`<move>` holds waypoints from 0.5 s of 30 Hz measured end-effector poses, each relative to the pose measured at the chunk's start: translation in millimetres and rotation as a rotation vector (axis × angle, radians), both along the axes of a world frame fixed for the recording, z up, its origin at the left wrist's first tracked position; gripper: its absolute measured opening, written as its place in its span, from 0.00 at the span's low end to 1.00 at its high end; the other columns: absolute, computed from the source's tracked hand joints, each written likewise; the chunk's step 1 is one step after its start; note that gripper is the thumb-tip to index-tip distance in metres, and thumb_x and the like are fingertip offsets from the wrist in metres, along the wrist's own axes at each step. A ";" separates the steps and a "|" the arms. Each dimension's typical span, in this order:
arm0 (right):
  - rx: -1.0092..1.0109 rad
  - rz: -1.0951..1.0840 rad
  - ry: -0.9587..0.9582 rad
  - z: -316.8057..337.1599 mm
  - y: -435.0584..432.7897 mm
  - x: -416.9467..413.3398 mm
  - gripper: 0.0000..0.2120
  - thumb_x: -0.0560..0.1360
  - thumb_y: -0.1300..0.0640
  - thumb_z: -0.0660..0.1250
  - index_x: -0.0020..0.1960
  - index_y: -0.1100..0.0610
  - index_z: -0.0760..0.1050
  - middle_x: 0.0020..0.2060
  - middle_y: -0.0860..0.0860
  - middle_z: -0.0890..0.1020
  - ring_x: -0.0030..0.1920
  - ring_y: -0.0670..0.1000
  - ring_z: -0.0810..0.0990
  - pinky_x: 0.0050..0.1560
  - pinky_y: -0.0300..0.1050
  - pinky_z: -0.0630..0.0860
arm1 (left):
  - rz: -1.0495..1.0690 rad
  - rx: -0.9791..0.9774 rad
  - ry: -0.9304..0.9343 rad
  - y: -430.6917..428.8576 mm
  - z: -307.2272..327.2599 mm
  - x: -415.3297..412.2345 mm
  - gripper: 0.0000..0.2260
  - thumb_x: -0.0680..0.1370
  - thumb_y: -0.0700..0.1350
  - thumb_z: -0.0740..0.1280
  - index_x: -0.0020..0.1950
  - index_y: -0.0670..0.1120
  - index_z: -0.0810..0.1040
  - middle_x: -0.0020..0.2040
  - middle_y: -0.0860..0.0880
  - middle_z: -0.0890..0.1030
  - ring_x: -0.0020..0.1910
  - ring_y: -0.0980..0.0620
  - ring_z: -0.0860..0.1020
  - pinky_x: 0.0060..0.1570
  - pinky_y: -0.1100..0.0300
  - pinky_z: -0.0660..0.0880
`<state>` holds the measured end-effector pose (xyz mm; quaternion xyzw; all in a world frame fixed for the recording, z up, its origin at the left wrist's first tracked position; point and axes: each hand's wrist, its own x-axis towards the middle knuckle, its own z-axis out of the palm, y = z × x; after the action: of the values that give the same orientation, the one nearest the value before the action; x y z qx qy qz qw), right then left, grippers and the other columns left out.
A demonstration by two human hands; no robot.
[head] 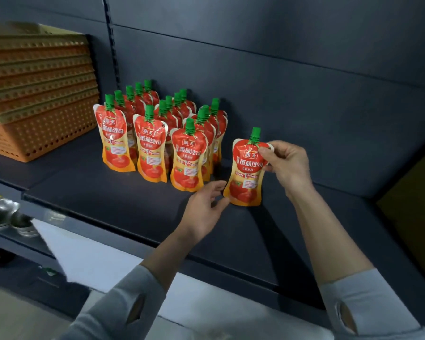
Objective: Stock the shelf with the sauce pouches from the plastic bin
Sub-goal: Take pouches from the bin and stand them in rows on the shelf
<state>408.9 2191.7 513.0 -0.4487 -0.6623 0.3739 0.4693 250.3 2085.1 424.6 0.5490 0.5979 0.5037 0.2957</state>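
Almost Set: A New Pouch Beside the Rows

Through the head camera I saw one sauce pouch (247,173) upright on the dark shelf (108,197), just to the right of the three rows of pouches (152,133). Its bottom looked to rest on the shelf. The right hand (287,165) pinched the pouch's top corner by the green cap, thumb and finger closed on the thin edge. I think it held up there to keep the floppy pouch straight. The left hand (206,207) was loose and held nothing, its fingers softly bent next to the bottom left corner. I think it waited there to stop the pouch from tipping toward the rows. I could not tell if the thumb really touched the pouch. The label faced out like the others, so I think this one began a new row.

Some things were hard to see. The back pouches hid behind the front ones, so I could not count them. A pale white shape (108,261) lay below the shelf edge, partly behind the arms. It might have been the plastic bin, but I was not sure. Orange baskets (35,94) were stacked at the far left, cut off by the edge.
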 end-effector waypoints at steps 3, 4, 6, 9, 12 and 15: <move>0.003 -0.040 0.012 -3.6 25.4 -1.0 0.03 0.77 0.56 0.71 0.45 0.51 0.82 0.44 0.48 0.86 0.47 0.47 0.85 0.46 0.47 0.84 | -0.010 -0.063 0.098 20.5 -6.6 6.9 0.22 0.80 0.45 0.65 0.73 0.48 0.67 0.70 0.49 0.71 0.70 0.52 0.69 0.69 0.53 0.69; 0.002 -0.047 0.020 -4.8 32.8 -1.9 0.04 0.78 0.56 0.70 0.45 0.51 0.82 0.43 0.47 0.86 0.47 0.47 0.85 0.47 0.47 0.84 | -0.013 -0.077 0.129 27.4 -8.0 8.9 0.23 0.80 0.45 0.64 0.74 0.47 0.65 0.72 0.48 0.69 0.71 0.51 0.67 0.70 0.52 0.68; 0.004 -0.057 0.035 -6.2 46.6 -4.6 0.04 0.78 0.57 0.70 0.45 0.52 0.82 0.43 0.47 0.85 0.47 0.46 0.84 0.48 0.48 0.84 | -0.012 -0.100 0.212 41.6 -9.5 12.0 0.24 0.81 0.45 0.63 0.76 0.46 0.62 0.75 0.47 0.65 0.74 0.49 0.64 0.71 0.50 0.65; 0.015 -0.071 0.049 -6.6 65.9 -10.8 0.07 0.78 0.57 0.70 0.42 0.48 0.81 0.41 0.46 0.85 0.46 0.47 0.85 0.47 0.50 0.84 | 0.000 -0.137 0.319 61.5 -8.8 17.8 0.25 0.81 0.44 0.61 0.77 0.43 0.58 0.77 0.46 0.60 0.77 0.49 0.57 0.74 0.54 0.57; 0.030 -0.066 0.034 -7.3 85.1 -16.6 0.07 0.77 0.56 0.71 0.42 0.46 0.81 0.42 0.48 0.86 0.47 0.48 0.85 0.47 0.51 0.84 | 0.006 -0.155 0.380 82.1 -9.5 20.4 0.26 0.82 0.43 0.60 0.78 0.42 0.55 0.79 0.45 0.56 0.78 0.49 0.52 0.74 0.59 0.52; 0.055 -0.054 0.021 -6.8 100.5 -21.6 0.08 0.77 0.55 0.71 0.41 0.44 0.81 0.42 0.49 0.86 0.46 0.49 0.86 0.47 0.51 0.85 | 0.018 -0.180 0.421 101.0 -12.7 17.8 0.26 0.82 0.43 0.59 0.78 0.42 0.53 0.79 0.45 0.55 0.78 0.49 0.52 0.74 0.58 0.51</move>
<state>387.3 2292.2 506.2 -0.4493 -0.6550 0.3476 0.4983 268.1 2186.2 411.9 0.6083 0.6937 0.3251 0.2077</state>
